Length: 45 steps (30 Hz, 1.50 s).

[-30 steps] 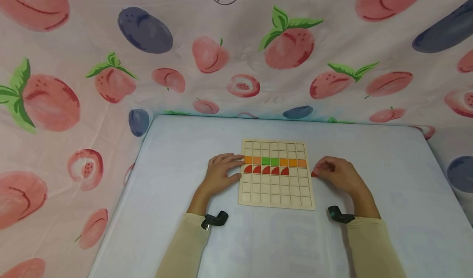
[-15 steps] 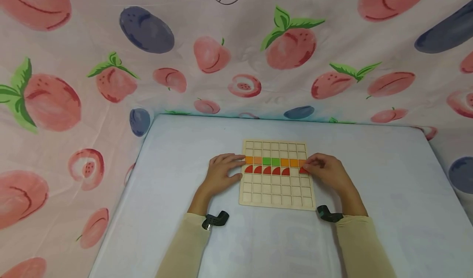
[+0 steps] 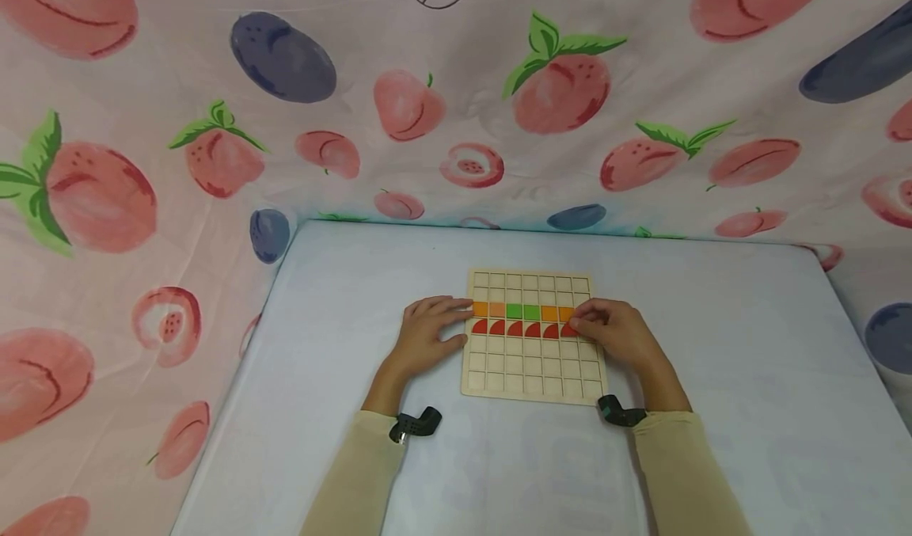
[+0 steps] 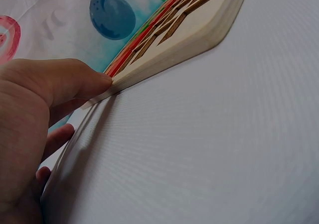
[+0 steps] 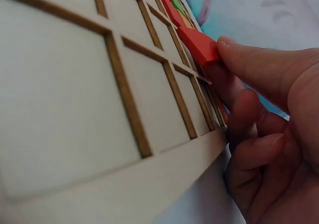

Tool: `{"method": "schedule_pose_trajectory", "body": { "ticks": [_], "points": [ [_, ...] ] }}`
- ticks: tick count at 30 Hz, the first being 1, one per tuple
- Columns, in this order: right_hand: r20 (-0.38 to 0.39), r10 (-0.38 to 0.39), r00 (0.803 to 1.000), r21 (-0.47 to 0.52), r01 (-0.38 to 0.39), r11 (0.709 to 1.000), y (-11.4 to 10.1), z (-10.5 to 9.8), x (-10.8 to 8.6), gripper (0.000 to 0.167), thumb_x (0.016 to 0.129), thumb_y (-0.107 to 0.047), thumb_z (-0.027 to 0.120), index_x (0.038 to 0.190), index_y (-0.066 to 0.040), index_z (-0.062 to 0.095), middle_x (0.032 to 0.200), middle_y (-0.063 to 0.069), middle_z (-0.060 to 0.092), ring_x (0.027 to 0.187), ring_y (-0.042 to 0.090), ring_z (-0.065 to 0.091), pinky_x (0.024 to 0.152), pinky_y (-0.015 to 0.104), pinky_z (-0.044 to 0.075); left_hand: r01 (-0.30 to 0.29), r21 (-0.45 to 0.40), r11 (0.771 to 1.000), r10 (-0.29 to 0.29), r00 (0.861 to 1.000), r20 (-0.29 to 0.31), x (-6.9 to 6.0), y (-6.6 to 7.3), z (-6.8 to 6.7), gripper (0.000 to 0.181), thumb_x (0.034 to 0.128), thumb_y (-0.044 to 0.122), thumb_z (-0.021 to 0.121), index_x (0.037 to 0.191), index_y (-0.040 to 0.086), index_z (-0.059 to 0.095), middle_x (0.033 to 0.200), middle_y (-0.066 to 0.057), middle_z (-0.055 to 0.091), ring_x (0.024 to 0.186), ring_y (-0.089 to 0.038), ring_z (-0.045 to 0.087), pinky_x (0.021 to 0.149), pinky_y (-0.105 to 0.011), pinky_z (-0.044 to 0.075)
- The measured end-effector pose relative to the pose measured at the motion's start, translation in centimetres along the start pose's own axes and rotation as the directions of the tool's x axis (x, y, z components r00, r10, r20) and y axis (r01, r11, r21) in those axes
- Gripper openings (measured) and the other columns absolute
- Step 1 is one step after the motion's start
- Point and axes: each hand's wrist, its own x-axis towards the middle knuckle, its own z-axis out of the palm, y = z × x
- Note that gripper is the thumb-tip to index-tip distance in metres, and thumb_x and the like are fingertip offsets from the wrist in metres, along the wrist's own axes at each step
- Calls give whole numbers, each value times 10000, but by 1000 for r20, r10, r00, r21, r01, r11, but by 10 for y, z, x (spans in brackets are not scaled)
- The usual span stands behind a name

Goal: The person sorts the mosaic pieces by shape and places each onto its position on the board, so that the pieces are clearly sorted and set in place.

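A square wooden grid board [image 3: 526, 366] lies on the table. One row holds orange and green square tiles [image 3: 523, 312]; the row just below holds several red quarter-circle tiles [image 3: 515, 328]. With thumb and fingers spread, my left hand [image 3: 431, 334] rests against the board's left edge; the left wrist view shows the thumb [image 4: 84, 79] touching that edge. Over the right part of the board, my right hand [image 3: 618, 332] pinches a red quarter-circle tile [image 5: 200, 45] between thumb and finger. In the right wrist view it looks slightly tilted at its cell. The right hand covers the row's end.
A white-covered table [image 3: 356, 283] surrounds the board. Behind and to the left hangs a fruit-print cloth [image 3: 470, 108]. Dark wrist-worn devices sit at the left wrist [image 3: 416, 423] and the right wrist [image 3: 622, 412].
My right hand has moved left from beside the board to over the red row, carrying the red quarter-circle tile to the sixth cell. The left hand stays at the board's edge.
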Motion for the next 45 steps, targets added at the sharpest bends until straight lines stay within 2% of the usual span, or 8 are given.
{"method": "schedule_pose_trajectory", "body": {
  "ticks": [12,22,39,45],
  "points": [
    [19,-15,1000,-8,15,1000,2,3,0,169,934,-316,746,1017,-170,749,904,18,700,786,206,543,685,309,446,5,4,1000,-5,1000,-6,-1,0,1,419,923,297,698,1341,267,689,1484,137,568,1420,-177,431,1160,-538,245],
    [29,-19,999,-8,20,1000,4,0,-2,218,930,-330,750,1035,-139,747,918,34,711,785,198,542,687,308,446,1,5,1000,-1,1000,-7,-1,0,1,423,917,294,708,1338,261,691,1484,137,568,1422,-182,432,1158,-539,247],
    [23,-12,1000,-12,12,1000,4,1,3,141,908,-323,772,959,-192,761,831,-4,697,756,204,555,685,314,439,-5,2,1000,5,1000,-9,-1,0,1,417,928,297,694,1344,263,687,1488,132,565,1425,-187,426,1158,-548,242],
    [38,-13,999,-2,13,1000,7,0,4,166,908,-340,771,974,-189,758,838,0,699,779,206,566,709,319,447,-5,2,1000,5,1000,-11,-1,-1,2,416,927,296,694,1342,261,688,1489,136,562,1422,-181,426,1156,-546,242]
  ]
}}
